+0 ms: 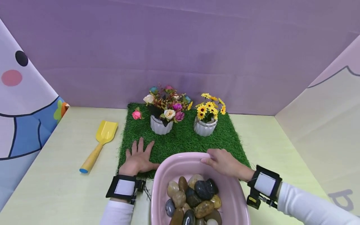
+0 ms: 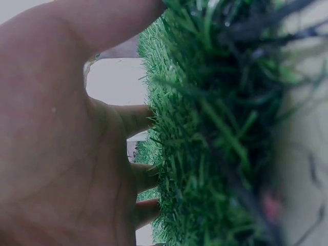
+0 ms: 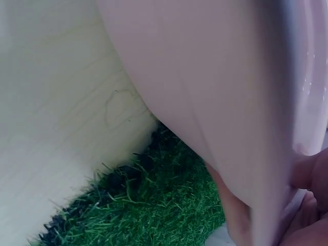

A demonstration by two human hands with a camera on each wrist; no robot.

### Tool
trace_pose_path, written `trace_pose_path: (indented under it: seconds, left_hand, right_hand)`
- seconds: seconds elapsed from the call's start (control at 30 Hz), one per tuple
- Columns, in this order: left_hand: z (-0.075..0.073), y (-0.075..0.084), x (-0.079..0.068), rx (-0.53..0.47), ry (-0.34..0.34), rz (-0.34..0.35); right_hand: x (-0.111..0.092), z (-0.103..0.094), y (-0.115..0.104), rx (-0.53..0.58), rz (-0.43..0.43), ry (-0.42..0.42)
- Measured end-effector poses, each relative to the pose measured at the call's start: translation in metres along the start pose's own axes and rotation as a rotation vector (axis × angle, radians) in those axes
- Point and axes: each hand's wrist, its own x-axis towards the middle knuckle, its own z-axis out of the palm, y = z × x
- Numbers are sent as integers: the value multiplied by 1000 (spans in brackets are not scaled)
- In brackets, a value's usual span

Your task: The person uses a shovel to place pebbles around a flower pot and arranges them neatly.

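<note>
A pink plastic basin (image 1: pixel 156 193) holding several smooth stones (image 1: pixel 194 200) stands at the front, its far rim over the green artificial turf mat (image 1: pixel 182 142). My right hand (image 1: pixel 226 162) grips the basin's far right rim, thumb inside and fingers outside; the right wrist view shows fingers on the outer wall (image 3: pixel 205 77). My left hand (image 1: pixel 139 161) lies spread on the mat's front left part, thumb pointing toward the basin's left rim. In the left wrist view, its straight fingers (image 2: pixel 146 177) reach into the grass blades.
On the mat stand a white pot of mixed flowers (image 1: pixel 161 125) and a white pot of yellow flowers (image 1: pixel 205 127). A loose pink flower (image 1: pixel 137 114) lies at the mat's back left. Left of the mat lies a yellow toy shovel (image 1: pixel 99 144). A purple backdrop (image 1: pixel 180 56) rises behind.
</note>
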Motion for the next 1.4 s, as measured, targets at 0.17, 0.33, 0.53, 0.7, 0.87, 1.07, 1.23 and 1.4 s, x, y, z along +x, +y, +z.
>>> trace_pose_path:
  seconds: [0.17, 0.33, 0.53, 0.7, 0.87, 1.07, 1.23, 1.4]
  left_hand:
    - [-2, -1, 1, -8, 9, 15]
    - [-5, -6, 1, -65, 34, 57]
    - [-23, -20, -1, -189, 149, 123]
    - [-40, -37, -11, -231, 258, 103]
    - [-46, -49, -19, -256, 267, 78]
    - [-46, -57, -21, -266, 277, 76]
    - [-44, -60, -21, -280, 269, 63]
    - [-44, -61, -21, -277, 268, 55]
  right_hand:
    - [1, -3, -2, 2, 19, -29]
    - [0, -5, -3, 17, 55, -75]
    - [0, -9, -2, 41, 47, -146]
    - [1, -13, -2, 103, 82, -198]
    - [1, -19, 1, 199, 126, -264]
    - [-1, -31, 9, 329, 214, -400]
    - [7, -43, 21, 394, 284, -443]
    - [19, -46, 44, 144, 191, -335]
